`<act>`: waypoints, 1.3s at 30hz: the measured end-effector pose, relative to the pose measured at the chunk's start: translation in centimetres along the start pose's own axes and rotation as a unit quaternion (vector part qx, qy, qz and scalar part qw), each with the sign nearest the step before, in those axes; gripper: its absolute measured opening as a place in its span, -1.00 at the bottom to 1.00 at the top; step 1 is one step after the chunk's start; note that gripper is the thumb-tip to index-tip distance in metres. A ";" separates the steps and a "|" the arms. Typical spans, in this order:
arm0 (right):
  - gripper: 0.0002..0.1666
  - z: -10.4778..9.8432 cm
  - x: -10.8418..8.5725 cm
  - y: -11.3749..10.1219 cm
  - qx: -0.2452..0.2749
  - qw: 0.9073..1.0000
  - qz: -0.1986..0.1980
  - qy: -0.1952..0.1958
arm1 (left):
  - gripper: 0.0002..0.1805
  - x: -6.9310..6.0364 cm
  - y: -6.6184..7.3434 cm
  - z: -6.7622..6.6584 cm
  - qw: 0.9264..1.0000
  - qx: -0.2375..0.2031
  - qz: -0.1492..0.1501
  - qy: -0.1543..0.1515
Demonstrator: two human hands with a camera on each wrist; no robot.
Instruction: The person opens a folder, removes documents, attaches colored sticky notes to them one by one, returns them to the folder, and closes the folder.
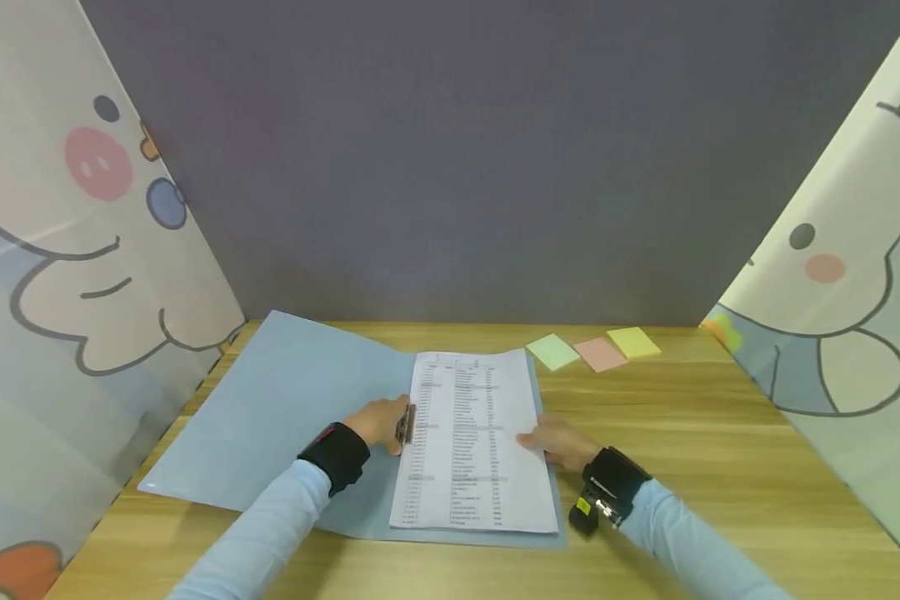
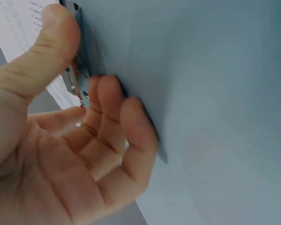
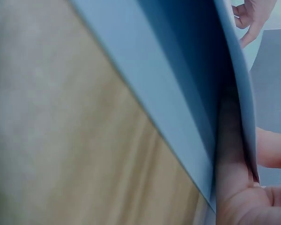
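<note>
A light blue folder [image 1: 285, 408] lies spread out on the table, with a stack of printed sheets [image 1: 476, 454] on its right half. At the stack's left edge is a metal clip [image 1: 410, 423]. My left hand [image 1: 378, 421] holds the clip between thumb and fingers; in the left wrist view the thumb is by the clip [image 2: 74, 61] and the other fingers curl near the folder's surface. On the right edge, my right hand [image 1: 558, 442] pinches the sheets, thumb on top. In the right wrist view its lower finger [image 3: 229, 145] lies underneath, above the folder's back cover [image 3: 131, 61].
Three pads of sticky notes, green [image 1: 552, 352], pink [image 1: 601, 354] and yellow [image 1: 633, 342], lie behind the folder at the right. A dark grey panel [image 1: 435, 167] stands at the table's back. Cartoon-printed curtains [image 1: 67, 250] hang on both sides of the wooden table [image 1: 682, 417].
</note>
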State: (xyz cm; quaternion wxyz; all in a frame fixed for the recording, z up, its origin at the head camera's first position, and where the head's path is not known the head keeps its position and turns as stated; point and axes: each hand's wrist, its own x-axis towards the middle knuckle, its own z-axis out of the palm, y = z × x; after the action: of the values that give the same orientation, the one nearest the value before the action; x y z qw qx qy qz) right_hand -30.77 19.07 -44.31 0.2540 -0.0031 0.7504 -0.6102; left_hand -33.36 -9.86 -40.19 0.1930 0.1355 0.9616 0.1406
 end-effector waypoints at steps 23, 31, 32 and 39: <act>-0.57 -0.6 -0.3 -0.5 -0.003 0.999 -0.017 -0.034 | 0.00 0.3 -0.8 -1.6 0.990 -0.106 -0.037 -0.086; -0.58 -0.8 -0.1 -0.3 -0.001 1.000 -0.002 -0.029 | -0.10 0.6 -0.7 -2.6 0.987 -0.087 -0.049 -0.124; -0.58 -0.8 -0.1 -0.3 -0.001 1.000 -0.001 -0.029 | -0.14 0.6 -0.8 -2.8 0.988 -0.084 -0.048 -0.124; -0.57 -0.7 -0.1 0.2 0.015 0.999 -0.001 -0.046 | -0.45 0.1 -1.2 -3.2 0.991 -0.062 -0.032 -0.119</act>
State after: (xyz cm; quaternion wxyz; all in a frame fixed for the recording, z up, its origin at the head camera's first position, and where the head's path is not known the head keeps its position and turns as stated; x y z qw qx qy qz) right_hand -30.87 19.79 -44.34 0.2873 -0.0279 0.7288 -0.6209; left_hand -35.00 -11.68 -37.73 0.3179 0.1084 0.9253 0.1762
